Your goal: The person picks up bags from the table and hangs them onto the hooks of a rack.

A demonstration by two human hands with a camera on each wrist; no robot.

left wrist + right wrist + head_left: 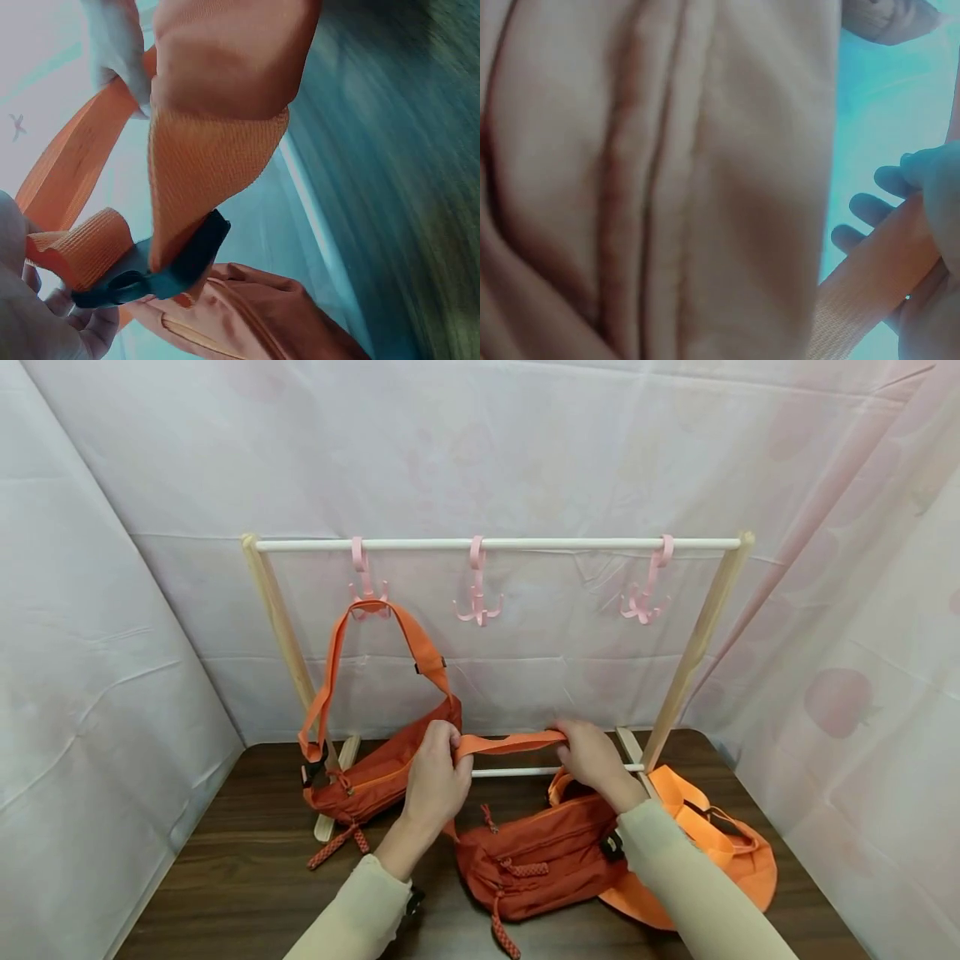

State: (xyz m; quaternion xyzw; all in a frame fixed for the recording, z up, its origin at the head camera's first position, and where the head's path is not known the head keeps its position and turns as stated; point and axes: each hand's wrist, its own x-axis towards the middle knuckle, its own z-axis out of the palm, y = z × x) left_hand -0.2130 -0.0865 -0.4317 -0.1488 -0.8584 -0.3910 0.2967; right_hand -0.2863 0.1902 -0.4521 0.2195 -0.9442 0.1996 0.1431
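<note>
A rust-red waist pack (536, 860) with an orange strap (510, 743) lies low in front of the rack in the head view. Both hands hold that strap, stretched between them above the pack. My left hand (438, 772) grips its left part; the left wrist view shows a black buckle (157, 274) by the fingers. My right hand (592, 760) grips the other end, and in the right wrist view its fingers curl about the strap. The pack's cloth (667, 180) fills most of that view. A second waist pack (375, 777) hangs by its strap from the left pink hook (366, 578).
A wooden rack (690, 652) with a white top bar (570, 543) stands on the dark table (217, 877). Pink hooks hang at its middle (477, 581) and right (648, 585). A bright orange hat-like piece (750, 868) lies at the right, partly under the pack and right arm.
</note>
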